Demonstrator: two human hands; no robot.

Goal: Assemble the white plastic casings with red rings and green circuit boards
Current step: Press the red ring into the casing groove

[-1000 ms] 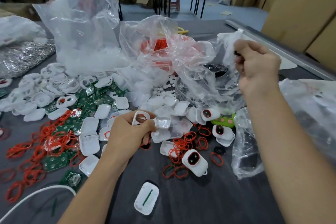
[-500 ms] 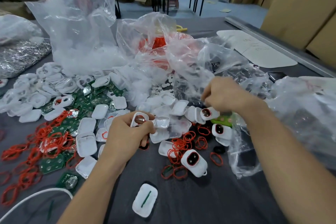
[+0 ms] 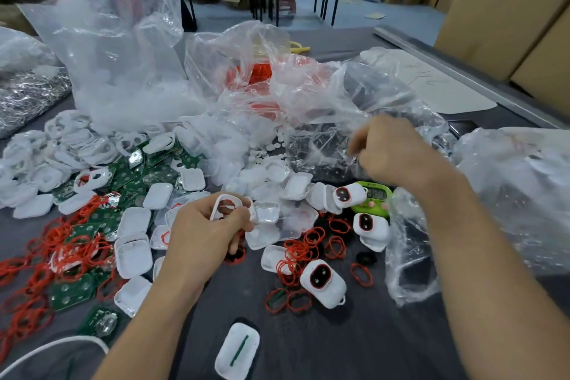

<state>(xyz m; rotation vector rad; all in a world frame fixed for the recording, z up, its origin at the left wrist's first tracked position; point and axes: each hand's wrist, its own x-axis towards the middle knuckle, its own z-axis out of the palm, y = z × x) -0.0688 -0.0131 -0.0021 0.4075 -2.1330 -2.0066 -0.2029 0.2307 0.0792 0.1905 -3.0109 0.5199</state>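
Note:
My left hand (image 3: 200, 234) grips a white casing frame (image 3: 226, 205) with a red ring in its opening, low at the table's middle. My right hand (image 3: 394, 154) is curled and blurred at the film of a clear bag of dark parts (image 3: 320, 145), pinching the plastic. Three closed white casings with red-ringed windows lie on the table between my hands (image 3: 322, 282) (image 3: 370, 228) (image 3: 348, 194). Loose red rings (image 3: 308, 247) surround them. Green circuit boards (image 3: 132, 176) and white casing halves (image 3: 132, 256) cover the left side.
A tall clear bag of white parts (image 3: 117, 56) and a bag of red rings (image 3: 259, 71) stand behind. Another clear bag (image 3: 509, 194) fills the right. A green timer (image 3: 374, 196) lies under my right wrist. One white casing half (image 3: 237, 350) sits near the front edge.
My right hand came down from holding the bag film high, dipped toward the casings, then rose slightly to the bag's edge. My left hand kept its hold on the casing frame.

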